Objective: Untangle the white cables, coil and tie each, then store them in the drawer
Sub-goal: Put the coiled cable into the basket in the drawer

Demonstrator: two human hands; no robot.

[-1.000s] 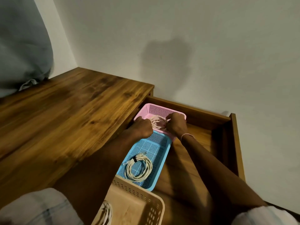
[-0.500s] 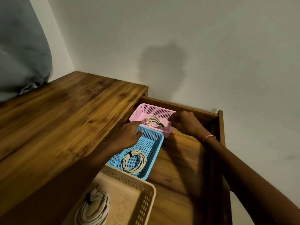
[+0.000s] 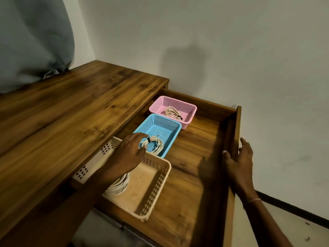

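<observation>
Open wooden drawer point(image 3: 195, 143) pulled out from under the wooden desk top point(image 3: 71, 122). Three perforated plastic baskets sit in a row along the drawer's left side, one coiled white cable in each, so three cables in all.

- Pink basket point(image 3: 188, 120) at the far left corner: coiled cable point(image 3: 172, 112), black tie on its right side.
- Blue basket point(image 3: 173, 134) in the middle, touching the pink one: coiled cable point(image 3: 156, 146), black tie at its top left.
- Beige basket point(image 3: 153, 191) nearest, just beside the blue one: coiled cable point(image 3: 118, 186), mostly hidden under the forearm.

Left hand point(image 3: 129, 154) is over the beige basket's far rim, fingers loosely curled and reaching into the blue basket; fingertips are at the tied end of that coil. Touching or pinching it: cannot tell, motion blur.

Right hand point(image 3: 239, 161) rests on the drawer's right side wall, thumb on the inner face, fingers spread over the top edge, holding no cable. Thin pink bracelet point(image 3: 253, 200) on that wrist.

Grey fabric point(image 3: 32, 41) hangs over the desk's far left corner.
</observation>
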